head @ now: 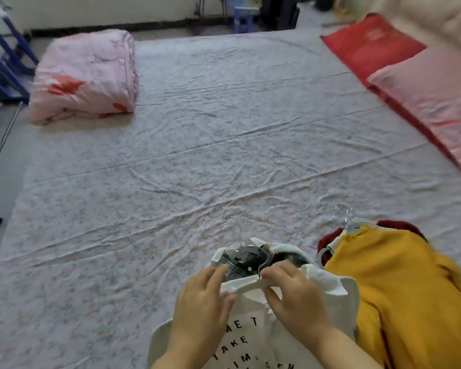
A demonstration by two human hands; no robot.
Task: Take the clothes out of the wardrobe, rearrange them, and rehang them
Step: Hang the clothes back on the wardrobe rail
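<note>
White printed T-shirt (250, 339) at the bed's (171, 169) near edge: left hand (205, 291) grips its collar, fingers half curled; right hand (290, 287) pinches the same collar just beside. The shirt lies lengthwise, hanger hook (230, 229) pointing toward the far edge. Yellow sweater (399, 288) alongside, right.

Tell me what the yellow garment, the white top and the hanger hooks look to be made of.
Yellow garment: likely a knit, wool or acrylic; matte, fuzzy surface with a frayed edge at the neck.
White top: seems a smooth cotton-like fabric, matte, creasing softly, with printed black letters.
Hanger hooks: probably metal wire; thin, silvery, glinting.
</note>
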